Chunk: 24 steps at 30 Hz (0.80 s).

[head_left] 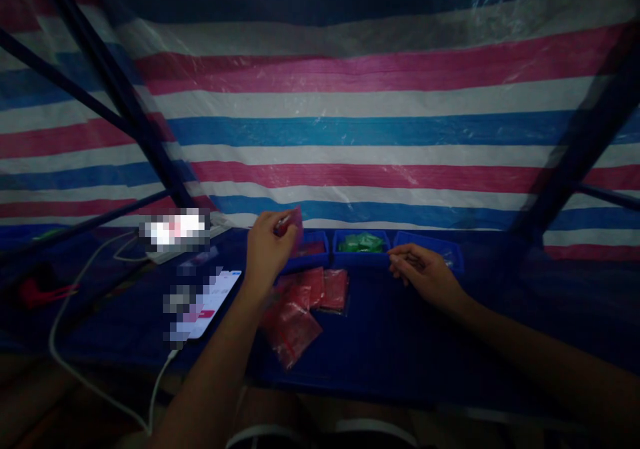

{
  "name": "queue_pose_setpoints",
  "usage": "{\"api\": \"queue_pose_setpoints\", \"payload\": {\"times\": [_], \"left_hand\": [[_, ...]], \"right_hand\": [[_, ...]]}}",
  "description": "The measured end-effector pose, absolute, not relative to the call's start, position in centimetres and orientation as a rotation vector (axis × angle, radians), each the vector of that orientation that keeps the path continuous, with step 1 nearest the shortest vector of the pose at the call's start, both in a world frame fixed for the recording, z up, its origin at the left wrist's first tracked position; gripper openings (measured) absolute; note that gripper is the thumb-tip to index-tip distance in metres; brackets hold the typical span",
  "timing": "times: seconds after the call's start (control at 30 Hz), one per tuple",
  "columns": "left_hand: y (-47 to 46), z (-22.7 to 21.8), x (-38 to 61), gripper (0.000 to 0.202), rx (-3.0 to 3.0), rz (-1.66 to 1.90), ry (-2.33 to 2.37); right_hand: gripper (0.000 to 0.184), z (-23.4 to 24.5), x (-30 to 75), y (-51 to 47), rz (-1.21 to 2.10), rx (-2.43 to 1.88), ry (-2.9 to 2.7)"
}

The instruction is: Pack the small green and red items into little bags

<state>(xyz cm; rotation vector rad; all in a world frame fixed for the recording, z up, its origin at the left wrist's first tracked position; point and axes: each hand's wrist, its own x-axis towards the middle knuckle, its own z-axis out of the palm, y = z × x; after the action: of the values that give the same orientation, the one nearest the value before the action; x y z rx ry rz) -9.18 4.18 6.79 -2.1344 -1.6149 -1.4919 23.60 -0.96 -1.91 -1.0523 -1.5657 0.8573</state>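
red packets (293, 322); phone (216, 308) text seems blurred

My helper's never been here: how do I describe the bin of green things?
Start at the striped sheet behind the table. Along the table's far edge, find the blue bin between the left hand and the right hand. Green contents distinguish it from the neighbouring bin with reddish contents.

Striped tarpaulin (350, 129) and poles (159, 167) suggest a stall.
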Motion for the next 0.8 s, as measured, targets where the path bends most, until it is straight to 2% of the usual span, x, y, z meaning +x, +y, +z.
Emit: {"api": "queue_pose_setpoints", "payload": {"times": [0.13, 0.27, 0.4, 0.8], "left_hand": [[4.5, 7.5, -9.1, 0.042, -2.217, -1.060, -1.598], [5.5, 5.2, -7.7, 0.024, -2.364, -0.735, -1.646], [6.4, 3.5, -6.8, 0.018, -2.398, -0.724, -1.667], [4.4, 3.5, -8.0, 0.056, -2.530, -0.627, -1.593]], "right_hand": [[0.032, -1.6, 23.5, -1.2, 0.876, -1.066, -1.607], [0.032, -1.6, 23.4, -1.3, 0.916, -1.064, -1.639], [0.031, -1.7, 23.4, -1.3, 0.888, -1.067, -1.667], [0.030, -1.5, 23.2, -1.5, 0.870, -1.101, -1.727]]}}
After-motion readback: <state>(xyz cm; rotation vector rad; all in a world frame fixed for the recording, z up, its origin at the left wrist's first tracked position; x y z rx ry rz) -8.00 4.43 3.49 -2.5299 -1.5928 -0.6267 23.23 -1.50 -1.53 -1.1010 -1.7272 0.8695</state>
